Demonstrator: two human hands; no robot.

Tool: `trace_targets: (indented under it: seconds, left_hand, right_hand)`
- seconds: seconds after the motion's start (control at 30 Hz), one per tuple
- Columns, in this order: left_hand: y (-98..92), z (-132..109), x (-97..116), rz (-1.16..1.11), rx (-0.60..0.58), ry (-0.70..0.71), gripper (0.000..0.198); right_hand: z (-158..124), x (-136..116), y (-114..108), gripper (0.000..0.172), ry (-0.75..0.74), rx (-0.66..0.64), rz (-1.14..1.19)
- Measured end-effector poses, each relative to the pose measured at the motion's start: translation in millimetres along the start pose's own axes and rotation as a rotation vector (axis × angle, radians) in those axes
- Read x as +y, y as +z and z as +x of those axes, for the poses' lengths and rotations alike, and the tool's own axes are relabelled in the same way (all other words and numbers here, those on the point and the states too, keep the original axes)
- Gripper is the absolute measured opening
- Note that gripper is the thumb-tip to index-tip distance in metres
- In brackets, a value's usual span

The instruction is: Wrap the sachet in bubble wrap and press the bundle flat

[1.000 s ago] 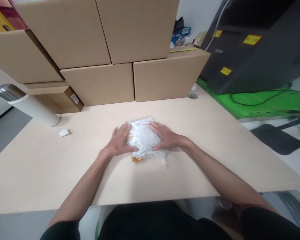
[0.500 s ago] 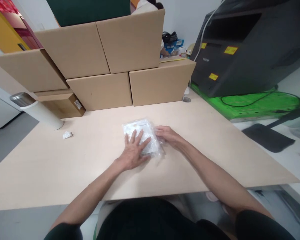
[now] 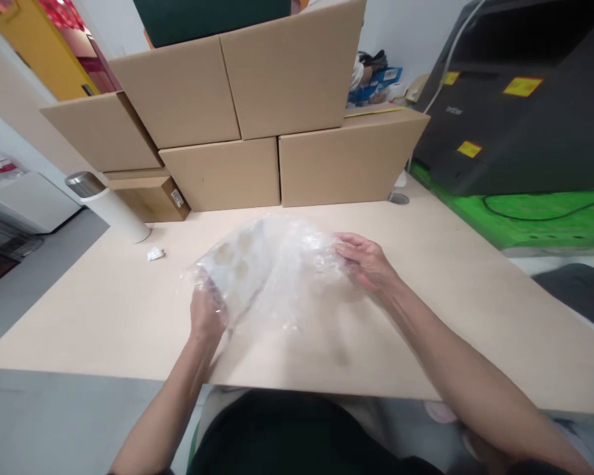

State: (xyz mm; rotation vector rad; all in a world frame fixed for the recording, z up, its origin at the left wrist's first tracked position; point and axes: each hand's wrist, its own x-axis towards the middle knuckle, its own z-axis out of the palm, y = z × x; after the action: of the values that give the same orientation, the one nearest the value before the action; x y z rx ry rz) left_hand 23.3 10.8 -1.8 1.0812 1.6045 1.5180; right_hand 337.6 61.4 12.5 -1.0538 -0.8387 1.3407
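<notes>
A clear plastic wrap (image 3: 284, 277), perhaps bubble wrap, stretches between my two hands above the table. Within its left part lies a flat whitish piece with several tan round spots (image 3: 237, 260); its kind I cannot make out. My left hand (image 3: 208, 310) is closed on the left edge of this bundle, its fingers partly behind the plastic. My right hand (image 3: 366, 260) pinches the bunched right end of the wrap between thumb and fingers. The middle of the wrap is blurred.
Cardboard boxes (image 3: 228, 175) are stacked along the table's back edge. A white bottle with a metal cap (image 3: 116, 211) and a crumpled white scrap (image 3: 155, 253) are at the left. A dark Brother machine (image 3: 515, 125) on a green base (image 3: 539, 221) stands to the right.
The wrapped bundle lay folded flat under my left hand; now it is lifted and spread open. My left hand has moved left and closed on its edge, while my right pulls the other end rightward.
</notes>
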Motion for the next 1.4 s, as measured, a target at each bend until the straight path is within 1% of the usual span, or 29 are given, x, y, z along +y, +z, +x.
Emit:
trace_targets:
  seconds: [0.03,0.1,0.13,0.2,0.27,0.33,0.37,0.4,0.47,0.5,0.53,0.6,0.67,0.73,0.77,0.8,0.83,0.87,0.9,0.93,0.97,1.0,1.03,1.1,1.17,1.2,1.27,1.33,1.4]
  left_hand:
    - [-6.0,-1,-4,-0.077,0.012,-0.076,0.037]
    - [-15.8,-5,-12,-0.159,-0.039,-0.157,0.033]
    - [-20.4,-7,-15,-0.172,-0.064,-0.161,0.033]
    - [-30.8,-12,-20,-0.152,-0.052,-0.148,0.041]
    - [-43.4,-18,-24,0.004,0.05,-0.072,0.06]
    - [-56.2,-24,-25,0.277,0.136,0.081,0.081]
    - [-61.6,-26,-25,0.433,0.135,0.181,0.083]
    - [-65.9,-28,-24,0.58,0.106,0.293,0.077]
    - [-71.2,-29,-21,0.765,0.01,0.497,0.044]
    - [-72.6,-27,-20,0.776,-0.014,0.555,0.027]
    - [-73.9,-25,-19,0.738,-0.001,0.574,0.017]
    - [-77.9,-19,-20,0.564,0.12,0.5,0.018]
    - [-86.1,-12,-23,0.364,0.268,0.357,0.026]
    - [-98.1,-9,-26,0.293,0.347,0.251,0.047]
    - [-104.3,-9,-27,0.348,0.369,0.232,0.06]
    - [-109.7,-10,-27,0.465,0.393,0.242,0.069]
    - [-113.5,-12,-27,0.614,0.424,0.274,0.071]
    - [-115.3,-15,-26,0.76,0.457,0.32,0.067]
    - [-114.7,-18,-25,0.878,0.475,0.373,0.057]
    - [-111.8,-21,-23,0.952,0.467,0.419,0.044]
    - [-106.9,-24,-22,0.988,0.428,0.448,0.031]
    - [-100.5,-25,-20,1.0,0.355,0.457,0.022]
    - [-93.3,-26,-19,1.003,0.247,0.447,0.022]
    - [-78.8,-24,-16,1.016,0.012,0.384,0.033]
    - [-67.7,-19,-13,1.042,-0.133,0.309,0.04]
    - [-63.9,-17,-12,1.051,-0.161,0.284,0.041]
    - [-59.5,-14,-10,1.05,-0.168,0.262,0.039]
    - [-57.9,-14,-9,1.029,-0.176,0.263,0.033]
    - [-57.5,-16,-8,1.003,-0.18,0.257,0.028]
  right_hand:
    - [1,0,-1,0.044,-0.009,0.021,-0.002]
    - [5,2,-5,0.043,-0.019,0.067,-0.003]
    - [7,3,-7,0.043,-0.021,0.089,-0.011]
    - [12,5,-12,0.041,-0.026,0.125,-0.054]
    - [15,7,-18,0.039,-0.038,0.15,-0.122]
    - [18,7,-23,0.037,-0.058,0.183,-0.164]
    - [19,7,-25,0.036,-0.067,0.205,-0.168]
    - [19,7,-28,0.035,-0.074,0.227,-0.167]
    - [20,7,-32,0.032,-0.087,0.268,-0.17]
    - [21,7,-34,0.031,-0.098,0.285,-0.177]
    - [21,7,-35,0.031,-0.111,0.3,-0.19]
    - [22,9,-38,0.032,-0.139,0.337,-0.224]
    - [23,11,-39,0.034,-0.151,0.38,-0.251]
    - [24,13,-41,0.035,-0.134,0.41,-0.272]
    - [25,14,-41,0.035,-0.117,0.418,-0.28]
    - [25,16,-42,0.035,-0.096,0.426,-0.294]
    - [26,17,-43,0.035,-0.076,0.432,-0.314]
    - [26,18,-43,0.034,-0.063,0.442,-0.333]
    - [27,19,-44,0.033,-0.058,0.451,-0.35]
    - [28,20,-45,0.032,-0.062,0.461,-0.364]
    - [29,20,-46,0.031,-0.07,0.476,-0.372]
    - [30,21,-47,0.03,-0.084,0.498,-0.371]
    - [30,20,-47,0.03,-0.097,0.522,-0.363]
    - [29,17,-45,0.028,-0.089,0.534,-0.347]
    - [26,14,-41,0.03,-0.016,0.464,-0.347]
    - [24,12,-38,0.035,0.039,0.409,-0.355]
    - [19,11,-33,0.052,0.124,0.312,-0.362]
    - [17,13,-29,0.073,0.131,0.238,-0.346]
    - [16,17,-28,0.085,0.095,0.181,-0.324]
